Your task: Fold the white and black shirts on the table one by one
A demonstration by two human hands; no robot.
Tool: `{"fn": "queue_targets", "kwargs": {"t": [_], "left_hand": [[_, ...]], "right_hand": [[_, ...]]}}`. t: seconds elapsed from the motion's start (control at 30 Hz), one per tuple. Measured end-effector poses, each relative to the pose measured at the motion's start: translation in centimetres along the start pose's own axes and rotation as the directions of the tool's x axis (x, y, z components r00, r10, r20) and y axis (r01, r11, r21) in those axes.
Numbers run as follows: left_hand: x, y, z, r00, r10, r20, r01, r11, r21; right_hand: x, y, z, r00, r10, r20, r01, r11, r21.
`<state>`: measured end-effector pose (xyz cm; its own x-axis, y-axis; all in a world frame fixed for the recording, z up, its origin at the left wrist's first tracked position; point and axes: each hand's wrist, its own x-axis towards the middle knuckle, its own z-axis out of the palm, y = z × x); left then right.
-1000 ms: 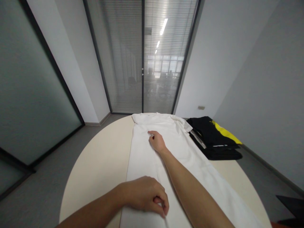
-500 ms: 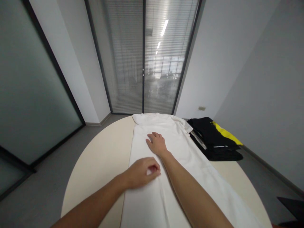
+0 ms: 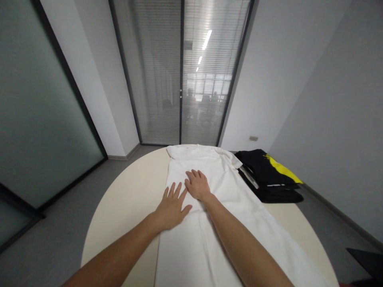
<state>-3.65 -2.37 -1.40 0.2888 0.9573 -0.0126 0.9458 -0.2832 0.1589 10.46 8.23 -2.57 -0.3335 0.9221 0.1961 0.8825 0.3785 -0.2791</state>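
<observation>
In the head view, the only one, a white shirt (image 3: 185,255) lies lengthwise on the round table (image 3: 128,191), its collar and short sleeves at the far edge, its lower part running out of view at the near edge. The main change is in the left hand (image 3: 172,211): half a second ago it was curled with thumb and fingertips close together, nearer to the near edge, and now it has gone forward and opened. For the work, I judge, this means that the cloth is pressed flat there rather than pinched. Its fingers are widely spread, palm down over the shirt's left border, and no fold is seen between them. The right hand (image 3: 198,184) has stayed almost in its place, on the upper middle of the shirt; its fingers are slightly bent and apart, and seem to grip nothing. The fingertips of both hands are very near; whether they touch, I cannot tell. The right forearm reaches diagonally from the near edge, the left one crosses the table's left part. Toward the right edge lies a stack of dark garments (image 3: 263,171), just beside the shirt's right sleeve.
</observation>
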Motion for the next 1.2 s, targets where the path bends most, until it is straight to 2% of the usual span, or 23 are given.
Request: {"fn": "queue_targets", "kwargs": {"t": [0.2,0.37,0.47,0.53,0.67,0.77,0.9,1.03,1.2], "left_hand": [[-1.8,1.6,-0.3,0.998,-0.028,0.053,0.027,0.999,0.018],[-2.5,2.6,-1.2,0.999,-0.031,-0.01,0.031,0.999,0.031],[-0.7,1.8,-2.0,0.993,-0.062,-0.101,0.066,0.997,0.041],[1.4,0.6,-2.3,0.976,-0.14,-0.17,0.151,0.987,0.052],[5.5,-2.7,-1.2,0.929,-0.214,-0.302,0.243,0.968,0.063],[7.1,-4.3,0.3,0.92,-0.25,-0.303,0.272,0.962,0.033],[7.7,-5.0,1.6,0.921,-0.252,-0.298,0.274,0.961,0.032],[8.0,-5.1,1.8,0.921,-0.264,-0.287,0.282,0.959,0.021],[8.3,-5.3,1.7,0.923,-0.269,-0.274,0.282,0.959,0.009]], "right_hand": [[-1.9,-0.3,0.0,1.0,-0.02,-0.024,0.019,1.0,-0.017],[-2.8,-0.5,-0.5,1.0,-0.011,0.006,0.011,1.0,-0.025],[-2.4,-0.4,-0.7,1.0,-0.015,0.018,0.016,1.0,-0.01],[-1.8,-0.3,-0.8,0.999,-0.034,0.018,0.034,0.999,0.001],[-0.4,-0.2,-1.2,0.998,-0.056,0.022,0.056,0.998,0.011],[1.2,-0.2,-1.8,1.0,-0.016,0.026,0.015,1.0,0.027],[4.8,-0.3,-2.2,0.999,0.017,0.044,-0.018,1.0,0.023],[9.5,-1.1,-1.8,0.995,0.072,0.068,-0.076,0.995,0.064],[14.9,-2.5,0.0,0.991,0.102,0.087,-0.113,0.985,0.133]]}}
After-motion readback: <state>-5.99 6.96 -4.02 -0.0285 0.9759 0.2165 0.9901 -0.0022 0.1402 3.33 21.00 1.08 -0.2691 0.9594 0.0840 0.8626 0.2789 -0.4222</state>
